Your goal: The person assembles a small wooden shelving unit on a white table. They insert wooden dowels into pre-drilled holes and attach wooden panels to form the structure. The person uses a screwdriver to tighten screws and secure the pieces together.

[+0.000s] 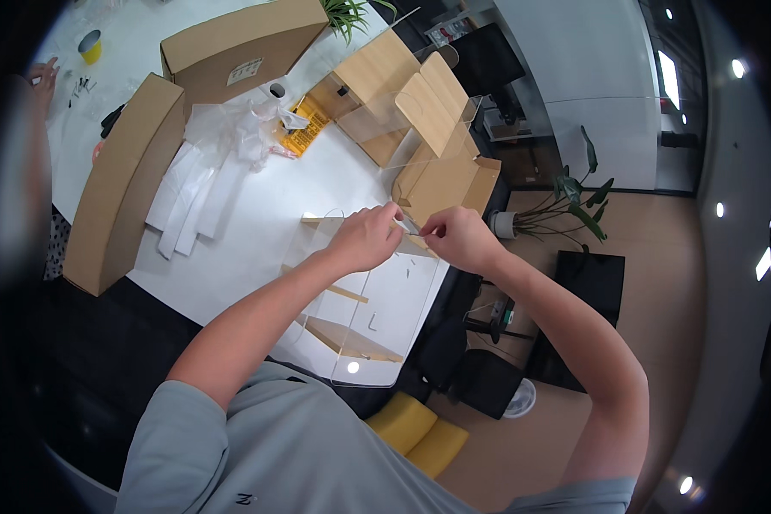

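My left hand (367, 237) and my right hand (456, 237) meet over a clear acrylic box with wooden shelves (360, 330) lying on the white table (257, 248). Both pinch a small thin whitish piece (405, 225) between their fingertips at the box's upper edge; what the piece is I cannot make out. My forearms come in from the lower edge, the left one across the clear panel.
Two long cardboard boxes (116, 201) (240, 51) lie at the left and back, with white strips (193, 201) and crumpled plastic film (231, 128) between them. More wood-and-acrylic stands (411, 107) sit at the back. Another person's hand (43, 77) shows far left. A potted plant (565, 210) stands on the floor.
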`<state>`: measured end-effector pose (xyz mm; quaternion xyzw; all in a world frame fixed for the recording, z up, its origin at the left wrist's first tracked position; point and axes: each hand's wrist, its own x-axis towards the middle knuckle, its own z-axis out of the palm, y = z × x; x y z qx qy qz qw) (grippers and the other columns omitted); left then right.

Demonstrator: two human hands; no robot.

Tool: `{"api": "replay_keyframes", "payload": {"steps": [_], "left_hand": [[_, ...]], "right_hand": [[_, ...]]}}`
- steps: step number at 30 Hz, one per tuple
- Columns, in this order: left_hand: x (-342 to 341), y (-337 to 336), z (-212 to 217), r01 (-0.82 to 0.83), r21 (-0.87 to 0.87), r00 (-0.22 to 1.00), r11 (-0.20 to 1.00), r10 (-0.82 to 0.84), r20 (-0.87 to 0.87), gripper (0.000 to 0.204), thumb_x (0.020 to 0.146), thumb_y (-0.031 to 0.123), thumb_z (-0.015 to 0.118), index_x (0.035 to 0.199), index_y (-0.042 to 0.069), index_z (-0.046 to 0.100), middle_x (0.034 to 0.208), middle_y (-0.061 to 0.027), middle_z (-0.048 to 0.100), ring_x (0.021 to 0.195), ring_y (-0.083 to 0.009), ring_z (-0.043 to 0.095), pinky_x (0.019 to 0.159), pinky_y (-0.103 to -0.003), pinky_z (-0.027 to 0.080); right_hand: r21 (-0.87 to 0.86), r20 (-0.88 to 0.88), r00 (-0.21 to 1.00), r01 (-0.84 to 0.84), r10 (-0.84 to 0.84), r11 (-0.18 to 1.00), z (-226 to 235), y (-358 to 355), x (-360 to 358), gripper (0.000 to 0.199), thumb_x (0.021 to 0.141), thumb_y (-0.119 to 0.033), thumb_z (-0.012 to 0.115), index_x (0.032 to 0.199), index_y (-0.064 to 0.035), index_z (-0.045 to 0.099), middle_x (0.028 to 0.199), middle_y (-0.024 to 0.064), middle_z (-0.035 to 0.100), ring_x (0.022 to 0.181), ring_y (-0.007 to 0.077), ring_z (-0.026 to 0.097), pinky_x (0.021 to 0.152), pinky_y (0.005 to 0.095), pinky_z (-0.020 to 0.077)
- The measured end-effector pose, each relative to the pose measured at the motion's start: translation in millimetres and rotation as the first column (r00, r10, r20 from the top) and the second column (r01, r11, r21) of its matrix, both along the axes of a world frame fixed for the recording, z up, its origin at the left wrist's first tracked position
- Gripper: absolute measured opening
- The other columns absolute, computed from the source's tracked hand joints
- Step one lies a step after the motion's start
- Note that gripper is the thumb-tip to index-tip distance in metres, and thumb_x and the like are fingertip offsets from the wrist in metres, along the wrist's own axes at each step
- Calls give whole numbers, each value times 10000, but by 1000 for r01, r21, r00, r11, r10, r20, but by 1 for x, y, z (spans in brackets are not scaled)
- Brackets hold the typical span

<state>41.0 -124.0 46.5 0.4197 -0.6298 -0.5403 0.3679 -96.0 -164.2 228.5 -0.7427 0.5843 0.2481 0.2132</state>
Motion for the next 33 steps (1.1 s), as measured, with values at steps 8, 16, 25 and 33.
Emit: {"api": "replay_keyframes", "payload": {"steps": [8, 16, 25, 33], "left_hand": [[7, 0, 3, -6, 6, 1000, 1000, 6, 1, 317, 1035, 249, 584, 1259, 25, 577, 1197, -210, 707, 1150, -422, 652, 992, -507, 517], [9, -1, 7, 21, 46, 1000, 999, -22, 9, 343, 1040, 269, 569, 1264, 10, 583, 1233, -215, 699, 1173, -414, 644, 1028, -493, 503], [5, -4, 5, 16, 33, 1000, 999, -16, 3, 336, 1041, 262, 572, 1267, 15, 587, 1235, -212, 697, 1183, -403, 641, 1025, -491, 505], [10, 0, 10, 58, 59, 998, 997, -58, -4, 332, 1033, 254, 595, 1277, 30, 578, 1236, -212, 683, 1201, -395, 625, 1033, -490, 498]], "right_hand": [[45, -307, 555, -803, 773, 594, 17, 2, 18, 141, 872, -93, 695, 996, -61, 755, 935, 104, 692, 783, 283, 746, 654, 422, 597], [308, 61, 598, 750, -799, 585, 3, -13, 5, 150, 889, -24, 711, 1009, 10, 795, 739, 25, 636, 504, 91, 452, 439, 274, 295], [-197, 92, 996, 30, -12, 980, 4, -8, 14, 198, 872, -112, 734, 1014, 17, 785, 820, 150, 738, 748, 260, 702, 731, 369, 573], [-44, 883, 410, 556, -228, 830, -28, 1, 27, 236, 1051, -171, 638, 1005, 33, 748, 694, 55, 627, 623, 118, 590, 611, 284, 481]]}}
